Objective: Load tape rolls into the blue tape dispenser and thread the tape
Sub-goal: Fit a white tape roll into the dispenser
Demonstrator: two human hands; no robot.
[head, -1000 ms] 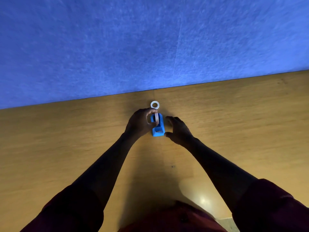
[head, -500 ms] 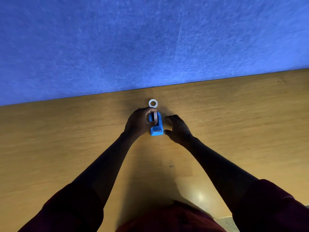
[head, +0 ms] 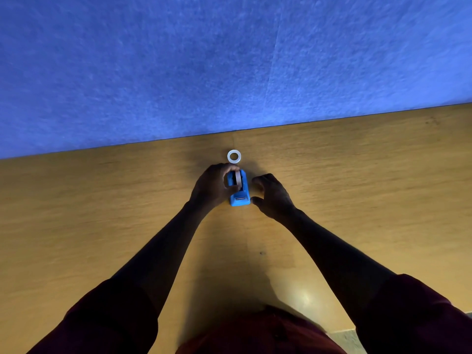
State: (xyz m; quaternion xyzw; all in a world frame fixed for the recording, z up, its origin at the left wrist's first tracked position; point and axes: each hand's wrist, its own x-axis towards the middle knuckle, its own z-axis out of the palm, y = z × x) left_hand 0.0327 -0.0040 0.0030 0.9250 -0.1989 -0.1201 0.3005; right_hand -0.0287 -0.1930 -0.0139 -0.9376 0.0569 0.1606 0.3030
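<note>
A small blue tape dispenser point(head: 241, 198) stands on the wooden table, its cutter end toward me. A tape roll point(head: 238, 178) sits upright in its cradle. My left hand point(head: 212, 186) wraps the dispenser's left side, with thumb and fingers pinched on that roll. My right hand point(head: 272, 195) rests just right of the dispenser, fingers curled and apart, the thumb tip close to the front corner. A second white tape roll point(head: 234, 156) lies flat on the table just beyond the dispenser.
The wooden table point(head: 357, 175) runs wide on both sides. A blue felt wall panel point(head: 229, 67) rises along its far edge, close behind the flat roll.
The hands and dispenser keep nearly the same pose. My right hand has opened slightly away from the dispenser's side.
</note>
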